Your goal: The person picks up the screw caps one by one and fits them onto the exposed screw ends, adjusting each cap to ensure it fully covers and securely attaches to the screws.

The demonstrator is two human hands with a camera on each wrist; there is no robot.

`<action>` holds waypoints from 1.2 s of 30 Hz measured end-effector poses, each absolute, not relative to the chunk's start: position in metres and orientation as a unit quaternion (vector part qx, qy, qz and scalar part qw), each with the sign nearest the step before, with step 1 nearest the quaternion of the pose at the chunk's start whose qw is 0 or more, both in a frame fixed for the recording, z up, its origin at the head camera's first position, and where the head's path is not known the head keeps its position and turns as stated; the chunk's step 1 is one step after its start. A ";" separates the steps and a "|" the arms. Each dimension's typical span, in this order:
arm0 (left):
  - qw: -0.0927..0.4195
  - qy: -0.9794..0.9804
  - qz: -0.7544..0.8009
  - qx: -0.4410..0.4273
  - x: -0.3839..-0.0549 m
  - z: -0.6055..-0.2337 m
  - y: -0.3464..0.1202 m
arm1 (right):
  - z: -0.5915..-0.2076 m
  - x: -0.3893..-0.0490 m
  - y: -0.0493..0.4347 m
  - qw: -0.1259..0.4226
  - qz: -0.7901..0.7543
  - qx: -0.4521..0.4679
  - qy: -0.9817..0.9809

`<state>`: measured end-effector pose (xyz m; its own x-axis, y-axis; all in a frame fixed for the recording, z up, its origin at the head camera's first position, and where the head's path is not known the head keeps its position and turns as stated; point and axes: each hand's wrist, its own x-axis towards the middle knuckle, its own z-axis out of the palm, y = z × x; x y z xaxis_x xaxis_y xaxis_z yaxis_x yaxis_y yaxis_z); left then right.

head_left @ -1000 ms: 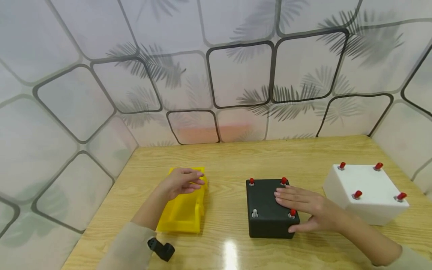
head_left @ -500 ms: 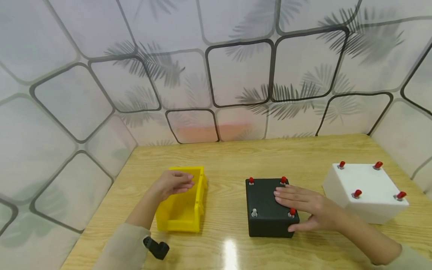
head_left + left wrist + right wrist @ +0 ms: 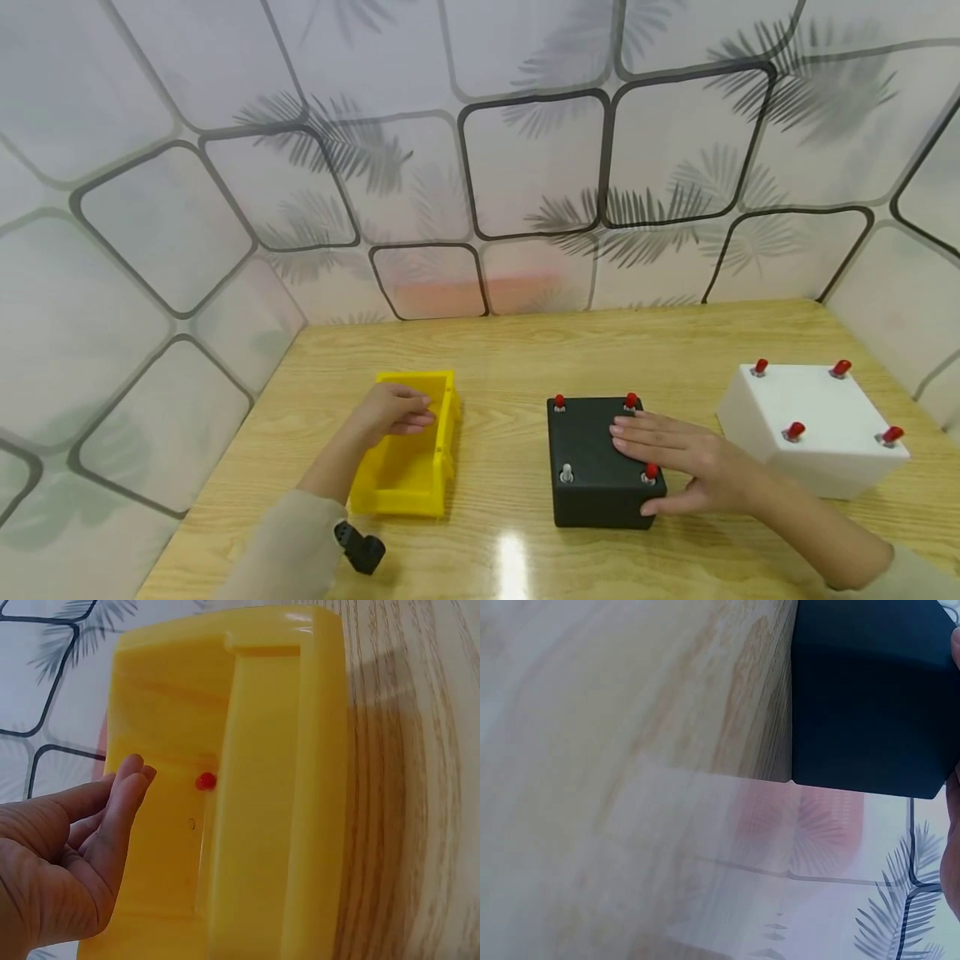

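Note:
My left hand [image 3: 393,410] is over the yellow bin [image 3: 405,502], its fingers drawn loosely together. In the left wrist view, a small red cap [image 3: 206,781] lies on the bin's floor, apart from the left hand [image 3: 82,851], where I see nothing held. My right hand [image 3: 686,462] rests on the black box [image 3: 596,442], fingers straight across the top and thumb by the front right corner. Red caps [image 3: 632,401] cover three of the box's corner posts; the front left post [image 3: 567,473] is bare silver metal. The right wrist view catches mainly the box's side [image 3: 874,720].
To the right, a white box [image 3: 832,408] has red caps [image 3: 795,431] at its corners. All of this stands on a wooden table [image 3: 510,358], with a patterned curtain or wall [image 3: 532,167] behind. A black device [image 3: 362,548] is strapped at the left cuff.
My left hand has shifted left and slightly down, further over the yellow bin, and its fingers have come closer together. My right hand and the black box stay in place.

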<state>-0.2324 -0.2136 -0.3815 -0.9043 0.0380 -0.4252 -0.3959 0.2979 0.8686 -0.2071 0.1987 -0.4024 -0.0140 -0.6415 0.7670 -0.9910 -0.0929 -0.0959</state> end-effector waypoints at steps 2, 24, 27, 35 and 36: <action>0.187 0.787 0.577 -0.112 -0.234 -0.384 -0.211 | -0.402 -0.207 0.199 0.253 0.344 0.654 -0.625; 0.196 0.838 0.505 -0.069 -0.248 -0.412 -0.205 | -0.401 -0.206 0.198 0.254 0.345 0.654 -0.624; 0.194 0.840 0.503 -0.059 -0.247 -0.414 -0.205 | -0.400 -0.206 0.198 0.255 0.344 0.655 -0.623; 0.180 0.851 0.491 -0.056 -0.247 -0.418 -0.201 | -0.401 -0.206 0.199 0.250 0.343 0.653 -0.627; 0.179 0.852 0.489 -0.057 -0.247 -0.419 -0.200 | -0.401 -0.206 0.199 0.250 0.342 0.653 -0.628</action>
<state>-0.2469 -0.2001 -0.4186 -0.9297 0.0782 -0.3600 -0.2716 0.5145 0.8133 -0.2062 0.1993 -0.4014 -0.0226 -0.6491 0.7603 -0.9910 -0.0856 -0.1025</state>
